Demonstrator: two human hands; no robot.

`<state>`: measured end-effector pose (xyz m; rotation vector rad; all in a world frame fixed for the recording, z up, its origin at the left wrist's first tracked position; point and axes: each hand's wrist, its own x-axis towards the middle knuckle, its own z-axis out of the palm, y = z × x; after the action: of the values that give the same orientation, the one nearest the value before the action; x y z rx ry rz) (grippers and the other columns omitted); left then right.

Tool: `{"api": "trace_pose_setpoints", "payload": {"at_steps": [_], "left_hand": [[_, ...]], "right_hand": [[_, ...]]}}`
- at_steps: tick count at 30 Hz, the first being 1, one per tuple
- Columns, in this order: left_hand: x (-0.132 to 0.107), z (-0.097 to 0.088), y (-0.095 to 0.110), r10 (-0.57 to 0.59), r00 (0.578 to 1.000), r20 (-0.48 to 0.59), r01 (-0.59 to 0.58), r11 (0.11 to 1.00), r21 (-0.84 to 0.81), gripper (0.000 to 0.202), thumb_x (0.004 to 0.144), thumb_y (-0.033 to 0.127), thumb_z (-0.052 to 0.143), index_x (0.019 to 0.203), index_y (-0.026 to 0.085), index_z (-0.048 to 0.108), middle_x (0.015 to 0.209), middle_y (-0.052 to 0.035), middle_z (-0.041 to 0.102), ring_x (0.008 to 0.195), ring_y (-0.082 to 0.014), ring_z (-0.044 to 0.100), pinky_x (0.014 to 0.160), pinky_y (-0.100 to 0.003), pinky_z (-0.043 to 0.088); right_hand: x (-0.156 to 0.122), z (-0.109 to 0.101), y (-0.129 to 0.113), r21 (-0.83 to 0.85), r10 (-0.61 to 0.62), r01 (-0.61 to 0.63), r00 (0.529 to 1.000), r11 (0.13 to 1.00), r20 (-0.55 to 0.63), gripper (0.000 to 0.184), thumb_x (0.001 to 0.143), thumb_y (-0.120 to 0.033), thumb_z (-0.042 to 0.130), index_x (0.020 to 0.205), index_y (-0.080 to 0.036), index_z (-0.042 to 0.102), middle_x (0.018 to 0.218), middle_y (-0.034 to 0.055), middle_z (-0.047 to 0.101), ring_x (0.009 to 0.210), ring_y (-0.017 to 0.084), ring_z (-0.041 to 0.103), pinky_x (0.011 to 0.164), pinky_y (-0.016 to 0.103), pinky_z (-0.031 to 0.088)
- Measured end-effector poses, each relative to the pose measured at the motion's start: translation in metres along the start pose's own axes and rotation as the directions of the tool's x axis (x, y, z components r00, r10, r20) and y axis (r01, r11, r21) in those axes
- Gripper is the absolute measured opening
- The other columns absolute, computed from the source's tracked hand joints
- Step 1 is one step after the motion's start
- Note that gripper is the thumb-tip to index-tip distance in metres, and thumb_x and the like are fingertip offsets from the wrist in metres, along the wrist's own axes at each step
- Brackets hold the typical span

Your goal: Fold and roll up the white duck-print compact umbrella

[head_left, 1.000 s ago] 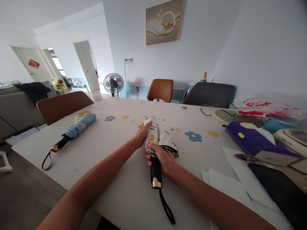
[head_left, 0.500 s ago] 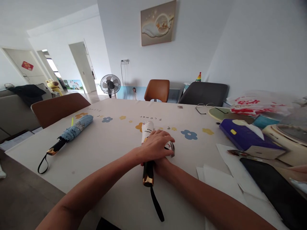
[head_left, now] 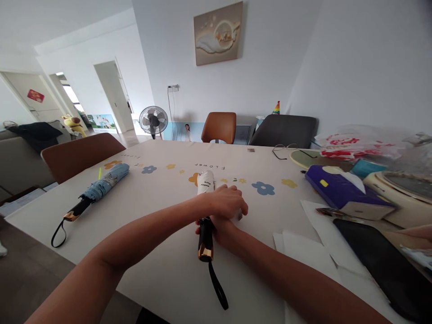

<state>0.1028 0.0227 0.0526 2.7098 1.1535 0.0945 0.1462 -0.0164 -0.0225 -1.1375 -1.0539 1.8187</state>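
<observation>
A folded white umbrella [head_left: 205, 182] with small printed lettering lies on the table, its black and gold handle [head_left: 205, 240] towards me and a black wrist strap hanging off the end. My right hand [head_left: 221, 227] wraps round it from beneath near the handle, fingertips showing on the left side. Over the top crosses my left hand [head_left: 229, 202], fingers curled down at the umbrella's right side on a bit of its white cloth, mostly hidden. A folded blue umbrella [head_left: 106, 183] rests apart on the left, near the table edge.
On the right are a purple tissue box [head_left: 340, 191], a black phone-like slab [head_left: 374, 265], white papers [head_left: 303, 256], a cream round appliance [head_left: 388, 198] and plastic bags [head_left: 351, 144]. Eyeglasses [head_left: 283, 150] lie farther back. Part of another person's hand [head_left: 418, 234] shows at the right edge.
My left hand has slid right across the umbrella, and its fingers have curled down over the cloth flap that showed before. My right hand keeps its grip. The view has shifted slightly.
</observation>
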Motion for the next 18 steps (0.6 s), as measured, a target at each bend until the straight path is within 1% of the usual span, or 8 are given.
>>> {"api": "trace_pose_setpoints", "payload": {"at_steps": [4, 8, 9, 11, 13, 14, 16, 18], "left_hand": [[0.001, 0.001, 0.002, 0.023, 0.996, -0.085, -0.015, 0.996, 0.091, 0.023, 0.061, 0.002, 0.061, 0.064, 0.024, 0.068, 0.071, -0.0070, 0.054, 0.082, -0.0226, 0.045, 0.066, -0.033, 0.027], [0.000, 0.000, 0.004, 0.027, 0.998, -0.056, -0.010, 0.958, 0.287, 0.017, 0.069, 0.006, 0.058, 0.061, 0.019, 0.066, 0.076, -0.0097, 0.054, 0.087, -0.0241, 0.045, 0.063, -0.032, 0.027], [0.000, 0.000, 0.003, 0.039, 0.997, -0.072, -0.012, 0.940, 0.340, 0.017, 0.070, 0.006, 0.056, 0.060, 0.017, 0.064, 0.077, -0.0103, 0.054, 0.088, -0.0244, 0.045, 0.062, -0.032, 0.027], [-0.002, 0.000, 0.001, 0.072, 0.985, -0.159, 0.002, 0.907, 0.420, 0.018, 0.074, 0.005, 0.052, 0.062, 0.014, 0.061, 0.079, -0.0111, 0.053, 0.090, -0.0243, 0.045, 0.061, -0.032, 0.028], [-0.006, -0.001, -0.004, 0.070, 0.955, -0.289, 0.068, 0.895, 0.441, 0.018, 0.078, 0.005, 0.045, 0.072, 0.014, 0.060, 0.084, -0.0114, 0.053, 0.090, -0.0232, 0.045, 0.059, -0.030, 0.028], [-0.010, -0.002, -0.008, 0.042, 0.936, -0.350, 0.120, 0.895, 0.429, 0.020, 0.081, 0.006, 0.041, 0.078, 0.014, 0.059, 0.087, -0.0115, 0.053, 0.089, -0.0227, 0.045, 0.058, -0.029, 0.028], [-0.023, -0.004, -0.016, -0.056, 0.895, -0.443, 0.246, 0.889, 0.386, 0.023, 0.084, 0.009, 0.035, 0.085, 0.015, 0.058, 0.090, -0.0114, 0.053, 0.087, -0.0217, 0.046, 0.054, -0.027, 0.028], [-0.042, -0.004, -0.026, -0.161, 0.852, -0.498, 0.364, 0.866, 0.343, 0.027, 0.086, 0.012, 0.031, 0.092, 0.016, 0.057, 0.090, -0.0107, 0.053, 0.085, -0.0210, 0.047, 0.051, -0.026, 0.027]], "right_hand": [[0.003, 0.001, 0.000, 0.071, 0.075, -0.077, 0.997, 0.994, 0.033, 0.020, 0.071, -0.035, 0.061, 0.076, -0.018, 0.050, 0.049, -0.0020, 0.055, 0.042, 0.016, 0.057, 0.040, 0.027, 0.046], [0.001, 0.002, -0.005, 0.134, 0.057, -0.064, 0.997, 0.989, 0.055, 0.025, 0.071, -0.040, 0.061, 0.083, -0.020, 0.050, 0.054, -0.0025, 0.056, 0.044, 0.015, 0.056, 0.041, 0.028, 0.048], [-0.001, 0.002, -0.006, 0.144, 0.056, -0.065, 0.996, 0.987, 0.066, 0.026, 0.071, -0.041, 0.061, 0.084, -0.021, 0.050, 0.055, -0.0023, 0.056, 0.044, 0.014, 0.055, 0.041, 0.028, 0.049], [-0.002, 0.003, -0.008, 0.152, 0.065, -0.079, 0.993, 0.985, 0.098, 0.026, 0.073, -0.041, 0.059, 0.086, -0.020, 0.051, 0.058, -0.0015, 0.056, 0.044, 0.013, 0.054, 0.040, 0.029, 0.049], [-0.003, 0.003, -0.010, 0.154, 0.081, -0.102, 0.988, 0.983, 0.133, 0.023, 0.074, -0.037, 0.058, 0.085, -0.018, 0.052, 0.061, -0.0007, 0.056, 0.047, 0.013, 0.054, 0.041, 0.029, 0.051], [-0.003, 0.003, -0.011, 0.156, 0.088, -0.111, 0.985, 0.981, 0.147, 0.021, 0.075, -0.035, 0.058, 0.084, -0.017, 0.052, 0.062, -0.0004, 0.055, 0.049, 0.012, 0.055, 0.042, 0.029, 0.052], [-0.003, 0.004, -0.013, 0.156, 0.115, -0.141, 0.979, 0.978, 0.168, 0.019, 0.075, -0.032, 0.058, 0.080, -0.015, 0.053, 0.063, 0.0003, 0.055, 0.052, 0.012, 0.056, 0.046, 0.030, 0.054], [-0.004, 0.004, -0.015, 0.158, 0.152, -0.181, 0.972, 0.971, 0.181, 0.019, 0.074, -0.031, 0.059, 0.077, -0.013, 0.052, 0.064, 0.0010, 0.055, 0.053, 0.012, 0.057, 0.049, 0.030, 0.055]]}}
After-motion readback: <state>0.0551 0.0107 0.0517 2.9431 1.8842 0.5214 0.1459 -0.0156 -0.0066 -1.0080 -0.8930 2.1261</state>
